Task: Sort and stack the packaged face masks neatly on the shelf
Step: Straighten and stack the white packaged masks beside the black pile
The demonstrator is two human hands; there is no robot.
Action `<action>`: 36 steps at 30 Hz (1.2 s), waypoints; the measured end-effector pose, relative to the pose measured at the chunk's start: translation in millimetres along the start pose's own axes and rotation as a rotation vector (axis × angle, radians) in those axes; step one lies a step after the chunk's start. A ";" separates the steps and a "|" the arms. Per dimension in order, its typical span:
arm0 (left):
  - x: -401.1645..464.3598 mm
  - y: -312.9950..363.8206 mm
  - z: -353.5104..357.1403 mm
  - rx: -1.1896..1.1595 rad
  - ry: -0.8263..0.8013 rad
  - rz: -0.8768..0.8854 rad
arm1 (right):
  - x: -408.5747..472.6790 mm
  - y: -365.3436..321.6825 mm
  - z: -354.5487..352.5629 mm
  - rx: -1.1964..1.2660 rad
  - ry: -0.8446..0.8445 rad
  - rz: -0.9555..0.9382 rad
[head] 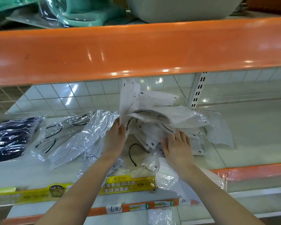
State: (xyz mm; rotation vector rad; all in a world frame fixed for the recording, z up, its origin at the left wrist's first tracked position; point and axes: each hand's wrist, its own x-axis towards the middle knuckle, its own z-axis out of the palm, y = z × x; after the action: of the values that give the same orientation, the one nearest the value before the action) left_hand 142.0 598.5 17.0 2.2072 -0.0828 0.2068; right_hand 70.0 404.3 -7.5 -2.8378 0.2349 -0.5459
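On the middle shelf, under the orange rail, a loose heap of white packaged face masks sits roughly at centre, some packets tipped upright against the tiled back wall. The left hand grips the near-left edge of the heap, fingers curled round a few packets and lifting them. The right hand lies flat on the lower packets with fingers spread and fairly straight, pressing them down rather than gripping.

Left of the heap lie flatter clear-wrapped packets, overlapping one another, and further left a dark navy pack. One white packet hangs over the shelf's front edge beside the yellow label strip.

These packets look light and floppy, and their glossy film is probably slippery, so a stack is likely to slide or fan out if lifted by one corner. A hold across the short sides, with thumb on top and fingers beneath, seems safest; squaring the edges against the shelf before setting them down should help. The overhanging packet may fall if nudged.
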 end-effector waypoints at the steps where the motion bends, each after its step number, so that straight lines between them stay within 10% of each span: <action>1: -0.4 -0.7 0.4 0.008 -0.004 0.015 | 2.4 -0.3 0.3 -0.023 -0.002 0.003; 12: -22.9 1.8 7.2 0.261 -0.113 0.608 | 28.7 7.5 9.7 -0.027 -0.370 0.046; 17: -70.4 11.1 39.3 0.298 -0.299 1.001 | 35.8 0.2 9.5 0.247 -0.164 0.028; 25: -72.8 4.8 61.7 0.489 -0.304 1.057 | 50.8 16.3 -0.1 0.562 -0.159 0.058; 29: -58.3 13.8 61.0 0.417 -0.144 1.054 | 50.7 33.3 -3.0 0.337 -0.194 0.063; 36: -18.7 38.0 52.6 0.389 0.026 0.751 | 56.8 67.9 -34.1 0.399 0.091 0.174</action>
State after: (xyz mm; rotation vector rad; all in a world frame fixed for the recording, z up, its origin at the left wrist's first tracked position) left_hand 124.9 533.4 12.6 2.4576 -0.9292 0.7126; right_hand 101.5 320.9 24.7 -2.3847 0.3431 -0.6079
